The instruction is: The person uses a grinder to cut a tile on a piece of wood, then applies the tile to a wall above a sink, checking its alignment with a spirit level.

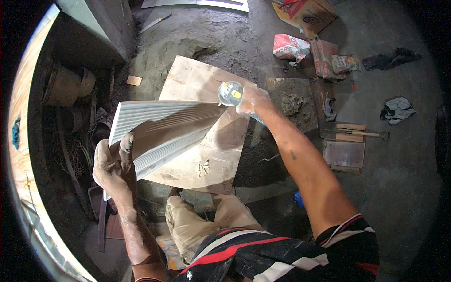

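Observation:
A long pale panel, ribbed like the back of a tile, is tilted up over a sheet of light board. My left hand grips the panel's near left edge, thumb on the ribbed face. At the panel's far right end, my right hand is wrapped round a handheld power tool with a round grey-green housing and yellow labels. The tool is right beside that end; whether it touches cannot be made out. Small pale scraps lie on the board near my knees.
Damp mortar covers the floor ahead, with a knife-like tool on it. To the right are red-and-white bags, a carton, a wooden float and a crumpled cloth. Buckets stand at left.

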`<state>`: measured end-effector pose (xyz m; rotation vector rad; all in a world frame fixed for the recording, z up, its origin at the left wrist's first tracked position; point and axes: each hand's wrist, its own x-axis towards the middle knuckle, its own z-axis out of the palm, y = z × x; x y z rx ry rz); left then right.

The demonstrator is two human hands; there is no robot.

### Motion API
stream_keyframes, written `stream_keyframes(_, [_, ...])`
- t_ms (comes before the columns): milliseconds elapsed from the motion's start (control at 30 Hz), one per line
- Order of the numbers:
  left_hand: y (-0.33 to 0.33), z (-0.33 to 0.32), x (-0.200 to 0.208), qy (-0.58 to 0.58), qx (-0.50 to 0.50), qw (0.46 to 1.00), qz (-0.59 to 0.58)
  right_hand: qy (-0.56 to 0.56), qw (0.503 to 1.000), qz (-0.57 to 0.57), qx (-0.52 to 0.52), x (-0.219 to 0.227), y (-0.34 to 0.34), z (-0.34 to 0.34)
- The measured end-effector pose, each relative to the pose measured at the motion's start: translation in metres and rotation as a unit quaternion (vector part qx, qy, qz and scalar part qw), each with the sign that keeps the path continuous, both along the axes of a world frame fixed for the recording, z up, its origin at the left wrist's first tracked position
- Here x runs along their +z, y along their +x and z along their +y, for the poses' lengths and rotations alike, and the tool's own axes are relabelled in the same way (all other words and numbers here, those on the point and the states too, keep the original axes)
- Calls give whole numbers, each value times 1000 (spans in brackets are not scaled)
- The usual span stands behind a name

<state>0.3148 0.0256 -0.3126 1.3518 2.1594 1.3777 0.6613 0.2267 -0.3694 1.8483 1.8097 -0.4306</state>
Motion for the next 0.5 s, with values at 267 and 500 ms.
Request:
stream_keyframes(267, [2,1,5,-18,13,999,28,-11,999,-5,32,4,-7,2])
stream_keyframes(500, [0,0,-2,-11,8,1000,-12,-2,998,-14,57,-1,-6,4])
